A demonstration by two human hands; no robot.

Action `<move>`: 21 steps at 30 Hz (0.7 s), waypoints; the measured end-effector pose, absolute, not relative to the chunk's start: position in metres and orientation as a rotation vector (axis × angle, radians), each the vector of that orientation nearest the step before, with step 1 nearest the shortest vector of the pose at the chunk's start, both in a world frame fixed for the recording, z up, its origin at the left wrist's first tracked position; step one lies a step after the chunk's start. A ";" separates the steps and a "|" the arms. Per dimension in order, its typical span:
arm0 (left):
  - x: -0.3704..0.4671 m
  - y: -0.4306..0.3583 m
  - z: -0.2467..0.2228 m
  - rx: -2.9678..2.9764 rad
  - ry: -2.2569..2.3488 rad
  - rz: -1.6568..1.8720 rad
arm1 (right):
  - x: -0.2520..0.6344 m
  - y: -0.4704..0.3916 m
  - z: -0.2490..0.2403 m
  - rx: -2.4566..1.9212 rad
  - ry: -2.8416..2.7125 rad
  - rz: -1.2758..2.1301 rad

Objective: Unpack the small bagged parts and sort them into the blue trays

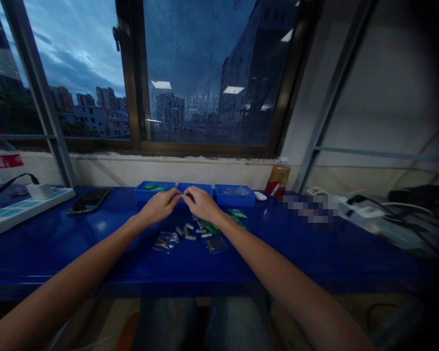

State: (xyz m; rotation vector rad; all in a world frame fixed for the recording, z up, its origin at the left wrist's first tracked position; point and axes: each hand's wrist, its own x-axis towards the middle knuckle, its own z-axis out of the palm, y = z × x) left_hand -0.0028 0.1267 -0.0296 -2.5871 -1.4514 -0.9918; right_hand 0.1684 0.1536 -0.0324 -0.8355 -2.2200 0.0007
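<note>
Desk (292,248): glossy blue, metal cylinders (190,238) strewn about
Grip: left hand (160,204) and right hand (202,204) both pinched closed on some tiny pale piece (183,195) between them, near blue bins (236,200)
Window (205,58): water-spotted, gloomy out

Open at the sides, crowded in the middle
From where I stand, the blue tabletop (296,234) lies open right of centre; mid-frame, blue bins (234,200) block the back and metal pieces (190,238) the front; a phone (89,201) narrows the left.

A small pale piece (183,194), mostly hidden, is pinched between fingers (174,192). It sits toward eight o'clock from the view's centre.
</note>
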 end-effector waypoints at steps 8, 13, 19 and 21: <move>-0.003 0.124 -0.028 -2.527 -1.415 -1.057 | 0.167 0.154 -0.032 -0.838 -2.209 0.104; -0.003 0.122 -0.025 -2.535 -1.467 -0.988 | 0.170 0.152 -0.031 -0.764 -2.226 0.113; -0.002 0.121 -0.023 -2.547 -1.490 -1.013 | 0.168 0.152 -0.031 -0.775 -2.260 0.082; -0.002 0.120 -0.023 -2.536 -1.467 -1.090 | 0.167 0.153 -0.030 -0.810 -2.259 0.073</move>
